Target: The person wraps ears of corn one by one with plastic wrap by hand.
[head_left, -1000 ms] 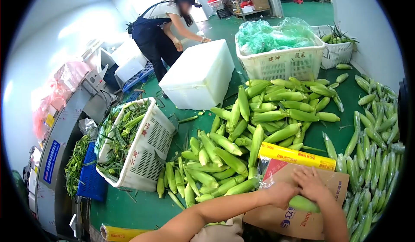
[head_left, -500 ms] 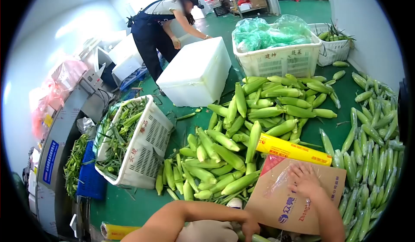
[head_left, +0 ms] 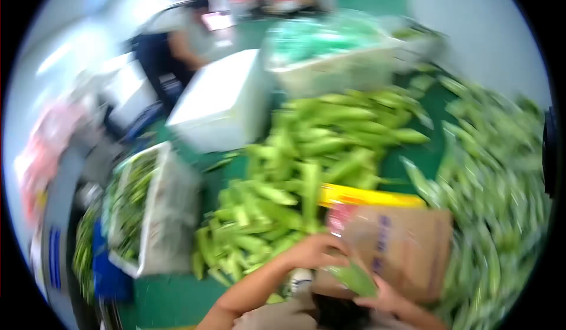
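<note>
An ear of corn in its green husk (head_left: 357,279) is held between my two hands, above the near edge of a brown cardboard sheet or box (head_left: 413,247). My left hand (head_left: 318,251) grips its upper end, and my right hand (head_left: 382,297) is closed around the lower end. Blur hides whether film covers this ear. Just beyond the cardboard lies a long yellow carton (head_left: 372,196). A heap of green corn ears (head_left: 283,194) spreads to the left and ahead of my hands.
Shiny, film-wrapped ears (head_left: 489,230) cover the right side. At the left stands a white crate of green leaves (head_left: 154,212). Farther off are a white foam box (head_left: 221,103), a crate with green plastic bags (head_left: 336,71) and a person bending (head_left: 168,53).
My right hand has left the cardboard and come down to the corn. My left hand has risen from the bottom edge with the ear. The view has swung and blurred.
</note>
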`<move>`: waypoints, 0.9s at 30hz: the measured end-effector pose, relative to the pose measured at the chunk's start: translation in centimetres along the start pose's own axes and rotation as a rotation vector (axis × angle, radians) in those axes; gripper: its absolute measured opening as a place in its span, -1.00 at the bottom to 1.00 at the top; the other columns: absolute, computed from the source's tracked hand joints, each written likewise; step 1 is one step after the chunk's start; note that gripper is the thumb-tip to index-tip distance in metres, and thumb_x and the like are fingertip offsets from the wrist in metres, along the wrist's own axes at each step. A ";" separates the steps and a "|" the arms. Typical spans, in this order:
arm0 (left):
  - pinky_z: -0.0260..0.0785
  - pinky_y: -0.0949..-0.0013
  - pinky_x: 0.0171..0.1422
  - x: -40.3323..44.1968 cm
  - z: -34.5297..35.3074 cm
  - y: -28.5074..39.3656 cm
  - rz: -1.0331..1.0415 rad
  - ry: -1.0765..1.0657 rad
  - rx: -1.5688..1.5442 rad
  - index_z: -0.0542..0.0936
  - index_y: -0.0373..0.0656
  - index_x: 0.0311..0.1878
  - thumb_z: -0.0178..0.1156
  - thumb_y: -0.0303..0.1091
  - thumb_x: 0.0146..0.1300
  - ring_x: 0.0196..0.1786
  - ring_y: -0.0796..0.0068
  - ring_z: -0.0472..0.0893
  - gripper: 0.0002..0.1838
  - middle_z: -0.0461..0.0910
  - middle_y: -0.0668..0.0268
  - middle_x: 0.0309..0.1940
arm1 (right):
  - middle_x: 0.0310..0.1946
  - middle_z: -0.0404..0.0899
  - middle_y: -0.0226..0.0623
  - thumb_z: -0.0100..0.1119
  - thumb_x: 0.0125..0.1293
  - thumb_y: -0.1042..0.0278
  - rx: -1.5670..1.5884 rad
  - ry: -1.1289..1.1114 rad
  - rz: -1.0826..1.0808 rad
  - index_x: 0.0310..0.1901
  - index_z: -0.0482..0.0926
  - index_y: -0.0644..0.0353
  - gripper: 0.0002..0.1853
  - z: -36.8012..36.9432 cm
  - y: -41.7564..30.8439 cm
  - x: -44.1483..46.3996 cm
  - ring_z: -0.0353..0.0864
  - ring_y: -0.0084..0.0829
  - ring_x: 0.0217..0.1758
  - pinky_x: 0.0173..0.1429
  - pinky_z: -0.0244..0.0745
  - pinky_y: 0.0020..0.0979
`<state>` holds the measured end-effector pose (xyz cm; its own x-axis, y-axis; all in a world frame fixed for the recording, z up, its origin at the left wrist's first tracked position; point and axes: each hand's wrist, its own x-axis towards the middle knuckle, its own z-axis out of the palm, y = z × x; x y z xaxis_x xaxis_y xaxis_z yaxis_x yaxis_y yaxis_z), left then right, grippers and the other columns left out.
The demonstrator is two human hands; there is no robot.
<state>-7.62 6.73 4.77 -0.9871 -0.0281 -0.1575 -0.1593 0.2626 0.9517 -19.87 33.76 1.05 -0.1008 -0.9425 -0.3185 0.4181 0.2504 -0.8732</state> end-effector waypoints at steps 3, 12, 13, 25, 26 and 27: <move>0.52 0.31 -0.09 2.5 4.5 -0.9 0.243 0.684 -0.872 0.55 -0.13 0.06 0.27 -0.19 0.39 -0.17 0.38 0.64 -0.70 0.66 0.29 -0.25 | 0.19 0.58 -0.34 0.52 0.30 0.27 -0.162 0.022 -0.074 0.47 0.32 0.23 -0.22 0.0 3.1 3.0 0.52 -0.45 0.22 0.37 0.47 -0.29; 0.51 0.37 0.10 8.0 6.6 -0.7 -0.146 0.519 -0.699 0.43 -0.25 0.45 0.19 0.00 0.51 -0.12 0.48 0.63 -0.37 0.65 0.24 0.03 | -0.39 0.53 -0.35 0.31 0.31 0.40 0.390 -0.098 0.219 0.14 0.55 0.13 -0.63 -3.1 6.1 -0.9 0.52 -0.47 -0.46 -0.39 0.49 -0.39; 0.46 0.32 0.30 7.7 4.5 -4.8 -0.095 0.487 -0.530 0.36 -0.29 0.51 0.13 -0.04 0.58 0.12 0.38 0.63 -0.36 0.59 0.16 0.24 | -0.11 0.58 -0.21 0.20 0.37 0.43 0.492 0.012 0.058 0.12 0.57 0.21 -0.70 -5.7 7.6 -3.5 0.55 -0.35 -0.12 -0.01 0.47 -0.24; 0.36 0.02 0.38 -3.0 -14.0 -23.8 -0.790 1.627 0.766 0.47 -0.30 0.31 0.42 0.14 0.28 0.28 -0.12 0.46 -0.22 0.42 -0.04 0.27 | -0.06 0.56 -0.32 0.11 0.51 0.44 0.098 1.359 -0.887 0.13 0.55 0.22 -0.77 -30.4 -8.8 -14.8 0.52 -0.44 0.02 0.18 0.44 -0.33; 0.32 -0.02 0.42 -2.7 -15.3 -22.5 -0.919 1.726 0.658 0.44 -0.30 0.36 0.39 0.23 0.27 0.33 -0.18 0.40 -0.15 0.41 -0.05 0.28 | -0.08 0.56 -0.35 0.11 0.51 0.43 0.045 1.318 -0.836 0.13 0.55 0.21 -0.77 -28.1 -7.5 -12.4 0.51 -0.46 0.00 0.16 0.44 -0.36; 0.41 -0.02 0.34 -3.4 -17.1 -22.7 -1.103 1.651 0.618 0.40 -0.34 0.41 0.30 0.34 0.29 0.26 -0.17 0.51 -0.06 0.49 -0.09 0.26 | -0.10 0.55 -0.37 0.11 0.52 0.43 0.016 1.245 -0.759 0.13 0.54 0.20 -0.78 -25.6 -5.8 -10.0 0.51 -0.47 -0.02 0.15 0.44 -0.38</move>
<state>-0.94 -15.61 -11.84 0.3552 -0.9145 0.1937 -0.8809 -0.2581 0.3968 -44.40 47.35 -0.15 -0.9946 -0.0441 0.0939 -0.0820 -0.2205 -0.9719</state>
